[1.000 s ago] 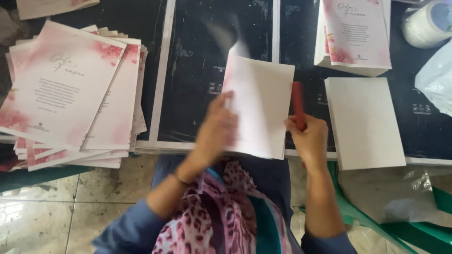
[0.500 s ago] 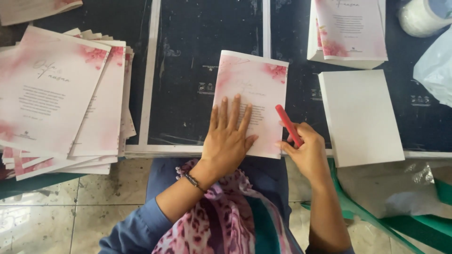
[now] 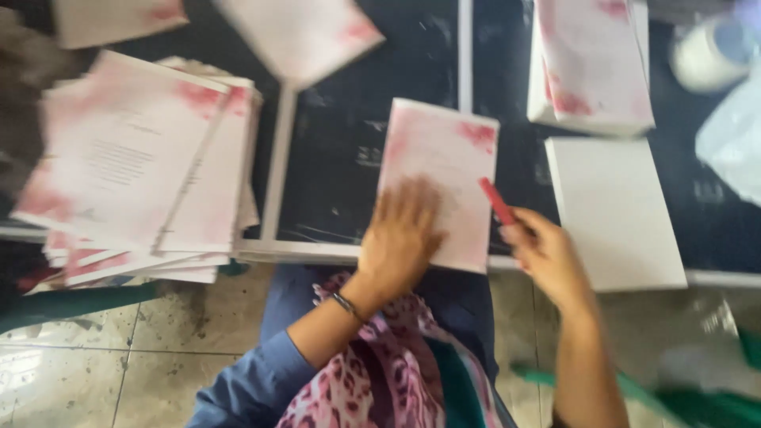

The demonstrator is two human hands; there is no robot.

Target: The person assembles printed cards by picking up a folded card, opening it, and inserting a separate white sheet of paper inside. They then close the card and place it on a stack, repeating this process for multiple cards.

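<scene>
Your left hand (image 3: pixel 403 238) lies flat, fingers spread, on the pink-printed card (image 3: pixel 440 178) at the dark table's (image 3: pixel 333 182) front edge; right hand (image 3: pixel 547 257) pinches a red pen (image 3: pixel 497 200) just beside it.

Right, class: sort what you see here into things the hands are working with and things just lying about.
Being worked with:
left hand, flat on the pink card
right hand, holding the red stick

Lying about:
white stack
pile of pink cards
boxed pink cards
white roll
</scene>
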